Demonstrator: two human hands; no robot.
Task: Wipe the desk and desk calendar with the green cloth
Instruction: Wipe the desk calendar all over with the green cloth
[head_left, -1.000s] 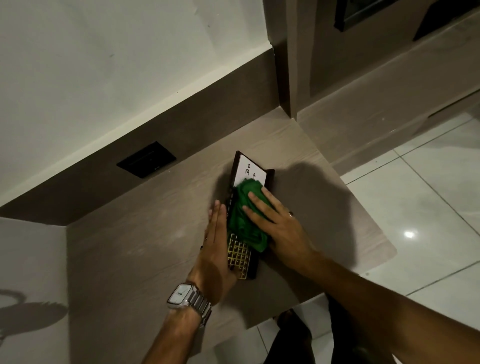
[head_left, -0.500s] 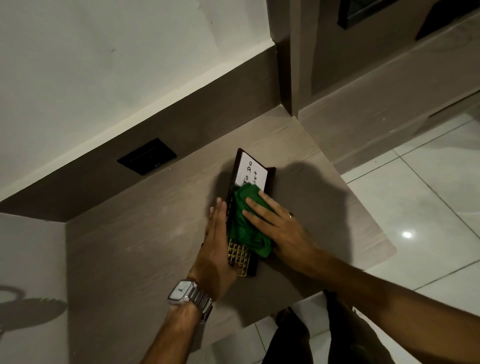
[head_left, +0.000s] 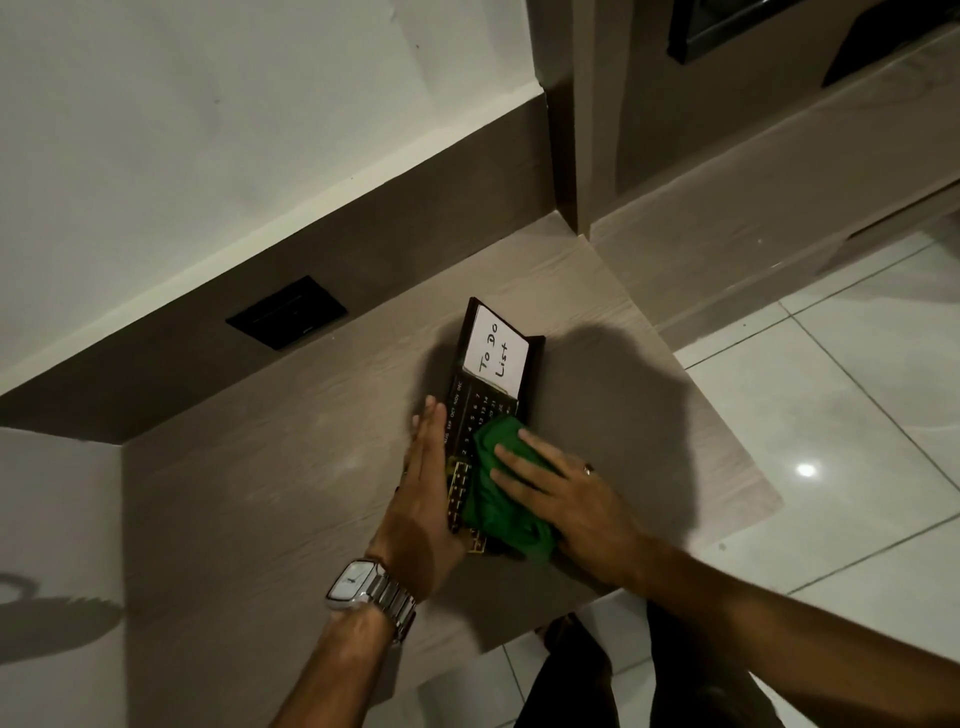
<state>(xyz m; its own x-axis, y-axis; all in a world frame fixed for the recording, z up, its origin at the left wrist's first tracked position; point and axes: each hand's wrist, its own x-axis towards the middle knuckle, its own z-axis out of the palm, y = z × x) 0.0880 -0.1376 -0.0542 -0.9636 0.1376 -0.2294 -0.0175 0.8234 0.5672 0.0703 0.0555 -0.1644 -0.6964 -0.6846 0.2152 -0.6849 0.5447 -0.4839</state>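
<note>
Desk (head_left: 260, 493): green cloth (head_left: 498, 499) slid nearer.

Green cloth (head_left: 506, 499) lower on desk calendar (head_left: 478, 410).

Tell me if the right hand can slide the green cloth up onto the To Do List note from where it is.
Probably yes: the right hand presses the green cloth on the desk calendar, and nothing lies between it and the note.

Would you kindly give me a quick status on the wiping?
Right hand pressing green cloth on dark desk calendar. Left hand flat, bracing calendar's edge. Nothing in the way.
</note>
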